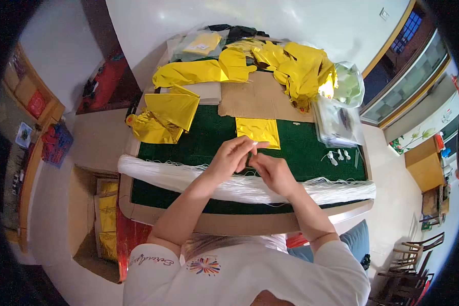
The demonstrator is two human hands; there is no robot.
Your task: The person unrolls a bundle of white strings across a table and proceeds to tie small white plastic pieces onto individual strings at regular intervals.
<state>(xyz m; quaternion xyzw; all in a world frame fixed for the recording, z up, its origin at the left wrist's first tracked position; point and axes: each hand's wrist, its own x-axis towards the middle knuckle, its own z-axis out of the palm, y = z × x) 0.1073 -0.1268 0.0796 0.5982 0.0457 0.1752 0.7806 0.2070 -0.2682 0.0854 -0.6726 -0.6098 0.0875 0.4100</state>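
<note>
My left hand [230,157] and my right hand [274,171] are close together above the table's middle, fingers bent and pinched. A tiny white piece [254,144] shows at my left fingertips; what my right fingers hold is too small to make out. Just beyond the hands lies a folded gold foil sheet [260,131] on the green mat [214,118]. Beneath my wrists, a long bundle of white string [163,173] stretches across the table's near side. Several small white pieces [333,158] lie to the right, beside thin clear strips [357,157].
Gold foil balloons [301,69] are heaped at the back, with more foil [168,112] at the left. Cardboard [252,94] lies in the middle. Clear plastic bags [337,122] sit at the right. An open box [86,224] stands on the floor at the left.
</note>
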